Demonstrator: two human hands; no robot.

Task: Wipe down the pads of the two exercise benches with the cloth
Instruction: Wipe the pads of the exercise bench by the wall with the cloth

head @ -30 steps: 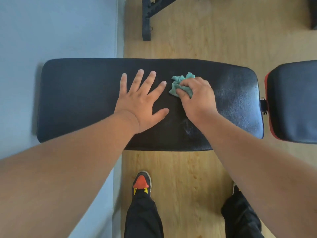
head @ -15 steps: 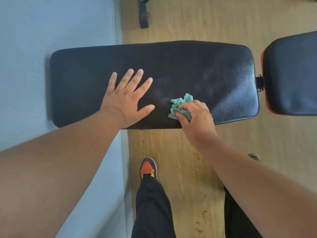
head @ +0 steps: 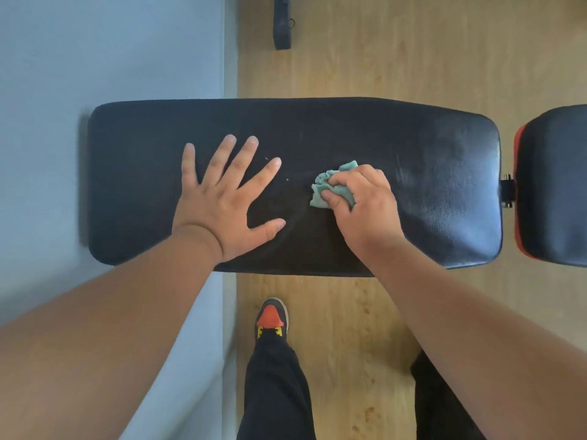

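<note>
Pressing my left hand point(head: 222, 204) flat on the long black pad point(head: 413, 154), fingers straight and spread, I keep the right hand point(head: 365, 206) at its three o'clock, fingers curled round the bunched teal cloth point(head: 327, 188), which lies on the pad near its middle. A second pad point(head: 556, 185) with a red edge sits at three o'clock, apart from the first.

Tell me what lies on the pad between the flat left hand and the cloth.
In the head view, only bare black pad separates the left hand from the cloth, apart from a few tiny pale specks.
</note>
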